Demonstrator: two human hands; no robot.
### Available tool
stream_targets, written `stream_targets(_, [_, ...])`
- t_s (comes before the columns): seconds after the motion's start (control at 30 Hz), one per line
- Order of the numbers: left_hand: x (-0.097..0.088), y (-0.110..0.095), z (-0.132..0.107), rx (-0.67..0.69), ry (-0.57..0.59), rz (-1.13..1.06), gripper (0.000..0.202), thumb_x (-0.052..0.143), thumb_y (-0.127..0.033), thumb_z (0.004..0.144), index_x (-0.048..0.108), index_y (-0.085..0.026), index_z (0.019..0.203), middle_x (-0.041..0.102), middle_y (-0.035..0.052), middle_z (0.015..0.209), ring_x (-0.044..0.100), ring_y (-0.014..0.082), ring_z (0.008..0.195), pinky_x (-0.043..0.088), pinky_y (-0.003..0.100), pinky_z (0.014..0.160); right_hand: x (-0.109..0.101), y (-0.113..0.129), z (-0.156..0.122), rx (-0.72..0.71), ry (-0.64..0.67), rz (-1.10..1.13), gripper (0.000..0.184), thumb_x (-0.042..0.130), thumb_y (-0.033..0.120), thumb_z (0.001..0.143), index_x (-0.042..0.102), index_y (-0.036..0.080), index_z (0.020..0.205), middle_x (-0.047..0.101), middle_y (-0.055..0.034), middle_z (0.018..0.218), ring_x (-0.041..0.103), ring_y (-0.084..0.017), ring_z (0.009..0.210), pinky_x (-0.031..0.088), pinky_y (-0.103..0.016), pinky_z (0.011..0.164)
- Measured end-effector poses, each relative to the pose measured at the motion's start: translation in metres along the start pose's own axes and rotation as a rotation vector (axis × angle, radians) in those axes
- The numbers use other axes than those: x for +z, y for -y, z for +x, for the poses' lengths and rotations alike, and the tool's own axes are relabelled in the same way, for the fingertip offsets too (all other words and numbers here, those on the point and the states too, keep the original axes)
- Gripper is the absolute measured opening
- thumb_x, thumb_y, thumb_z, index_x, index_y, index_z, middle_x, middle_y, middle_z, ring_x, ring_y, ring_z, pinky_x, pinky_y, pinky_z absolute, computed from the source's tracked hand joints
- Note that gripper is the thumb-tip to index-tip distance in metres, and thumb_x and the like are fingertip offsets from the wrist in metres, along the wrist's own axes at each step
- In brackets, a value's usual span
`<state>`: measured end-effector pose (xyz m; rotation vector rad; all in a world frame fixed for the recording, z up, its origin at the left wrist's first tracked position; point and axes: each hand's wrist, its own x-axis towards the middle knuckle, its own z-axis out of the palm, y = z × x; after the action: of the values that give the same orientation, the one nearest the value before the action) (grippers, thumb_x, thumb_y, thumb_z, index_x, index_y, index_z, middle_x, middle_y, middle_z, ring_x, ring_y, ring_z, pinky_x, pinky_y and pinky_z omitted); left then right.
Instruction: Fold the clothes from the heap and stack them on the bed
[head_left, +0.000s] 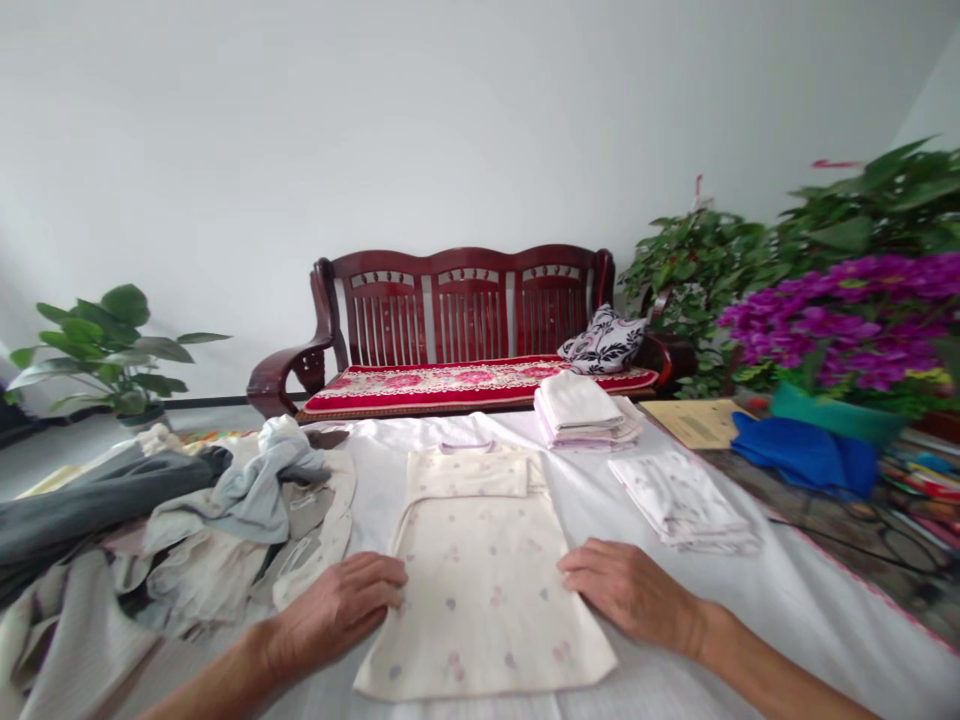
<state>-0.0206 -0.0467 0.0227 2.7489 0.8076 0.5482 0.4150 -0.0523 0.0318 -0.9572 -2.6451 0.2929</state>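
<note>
A cream shirt (480, 590) with small pastel prints and a lilac neckline lies front-down or front-up, I cannot tell which, on the white cloth (375, 520). One sleeve is laid across its upper part. My left hand (341, 605) is closed at the shirt's left edge, its fingers curled over the fabric. On the opposite edge my right hand (630, 595) pinches the side at about the same height. The thumbs are mostly hidden. The hem nearest me spreads wide and lies flat.
Left stands a heap of loose clothes (225, 530). A folded stack (577, 410) and a folded printed garment (682, 500) lie to the right. Beyond them are a side table with blue cloth (802, 455) and purple flowers (855, 320). A wooden bench (469, 300) stands behind.
</note>
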Motion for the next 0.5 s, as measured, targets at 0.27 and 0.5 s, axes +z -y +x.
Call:
stream_targets(0.27, [0.011, 0.02, 0.031, -0.672, -0.321, -0.355, 0.022, 0.052, -0.041, 0.084, 0.063, -0.022, 0.086, 0.07, 0.003, 0.079, 0.066, 0.0225, 0.079, 0.053, 0.031, 0.073, 0.023, -0.004, 0.037, 0.678, -0.389, 0.697, 0.025, 0.044, 0.039, 0.091, 0.06, 0.021, 0.094, 0.069, -0.0025, 0.072, 0.068, -0.02, 0.067, 0.047, -0.025, 0.051])
stream_targets(0.5, [0.019, 0.05, 0.059, -0.963, -0.311, -0.586, 0.061, 0.055, -0.057, 0.076, 0.06, -0.016, 0.121, 0.069, 0.0019, 0.076, 0.065, 0.0209, 0.073, 0.046, 0.029, 0.061, 0.038, -0.023, 0.057, 0.912, -0.384, 0.781, 0.048, 0.05, 0.044, 0.084, 0.05, 0.018, 0.124, 0.062, 0.0033, 0.066, 0.057, -0.013, 0.044, 0.029, -0.021, 0.037])
